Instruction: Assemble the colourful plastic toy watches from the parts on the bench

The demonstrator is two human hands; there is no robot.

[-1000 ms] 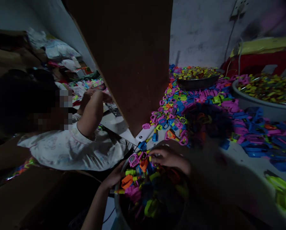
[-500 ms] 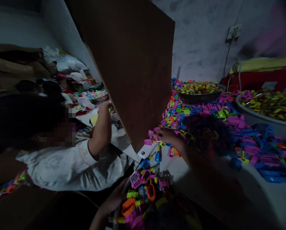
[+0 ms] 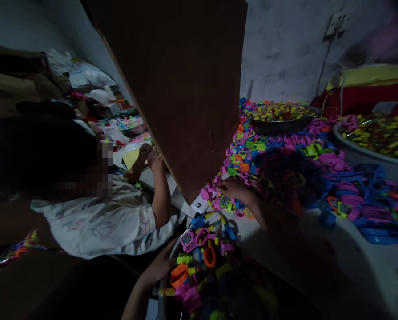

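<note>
The dim room held a white table (image 3: 352, 249) strewn with bright toy pieces (image 3: 319, 133). Nearest, the left hand (image 3: 158, 266) curled around the rim of a basin (image 3: 160, 297) heaped with more. Beyond, the right hand (image 3: 237, 191) rested on the table's pieces beside a brown board (image 3: 185, 89); whether it pinched any could not be told.

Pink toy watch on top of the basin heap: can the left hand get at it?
Probably yes. The left hand sits at the basin rim right beside the pink toy watch, which lies on top with nothing over it. The right hand is away in the pile on the table.
</note>
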